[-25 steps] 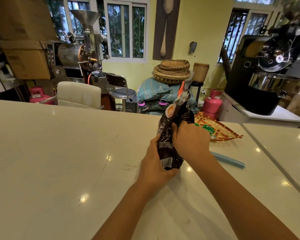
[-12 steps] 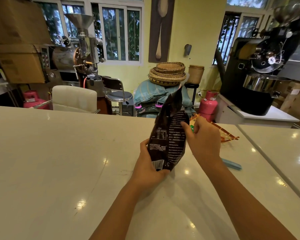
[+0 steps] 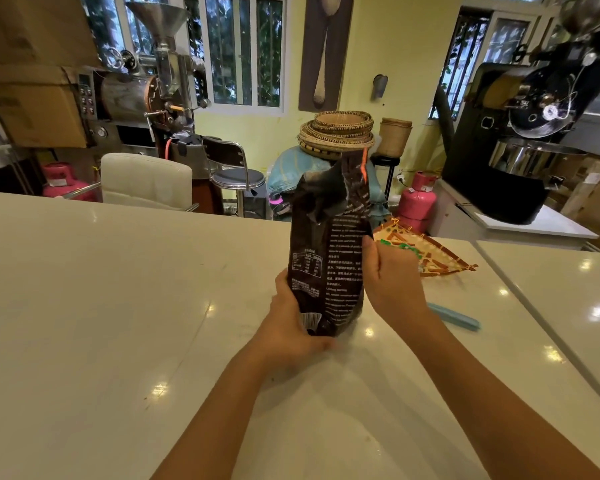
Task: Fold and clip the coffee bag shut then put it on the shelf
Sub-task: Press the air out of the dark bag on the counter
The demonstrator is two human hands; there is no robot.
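1. I hold the coffee bag (image 3: 329, 268) upright on the white counter (image 3: 118, 306), my left hand (image 3: 291, 327) gripping its base, my right hand (image 3: 390, 282) closed on its side.
2. Its top gapes unfolded; next I judge I must flatten and roll it, then fetch the blue clip (image 3: 456, 317) (just right).
3. Coffee roasters and woven baskets (image 3: 336, 133) stand behind; no shelf shows.

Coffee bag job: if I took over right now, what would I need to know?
Left hand: holds the coffee bag low on its side.
Right hand: grips its other side, higher up.
The bag stands upright on the white counter, top open and crumpled, not yet folded.
Blue clip: lies on the counter just right of the right hand, untouched.
Left: fold the top, clip it, put the bag on the shelf, which is not in view.
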